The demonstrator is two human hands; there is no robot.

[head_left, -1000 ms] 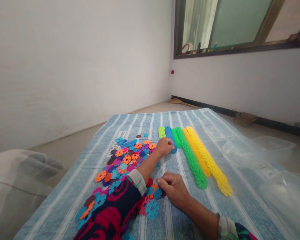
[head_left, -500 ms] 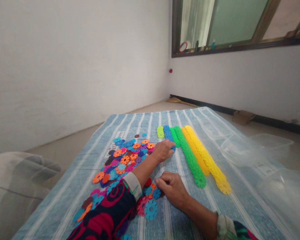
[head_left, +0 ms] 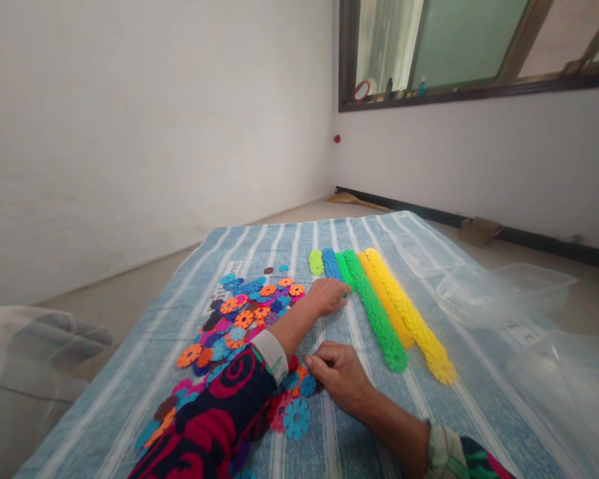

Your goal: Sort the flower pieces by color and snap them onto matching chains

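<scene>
My left hand (head_left: 329, 297) reaches forward with its fingers together and bent down. Its fingertips touch the near end of a short green row of notched plastic discs (head_left: 344, 268); what lies beneath them is hidden. Just left of that row runs a blue row of discs (head_left: 331, 263), its near end covered by the hand. My right hand (head_left: 343, 378) rests closed on the cloth, thumb against the curled fingers, with nothing showing in it. Beside its thumb lie loose discs, a light blue disc (head_left: 296, 418) among them. A mixed heap of discs (head_left: 244, 319) spreads left of both hands.
A long green row (head_left: 377, 313), an orange row (head_left: 398, 322) and a yellow row (head_left: 414, 319) lie to the right, with a short lime row (head_left: 316, 262) at the left end. Clear plastic boxes (head_left: 539, 286) stand along the right side of the striped cloth (head_left: 299, 233).
My left hand has shifted slightly right, from a blue disc at the blue row's near end to the short green row's end. The right hand stays put. The view has turned slightly.
</scene>
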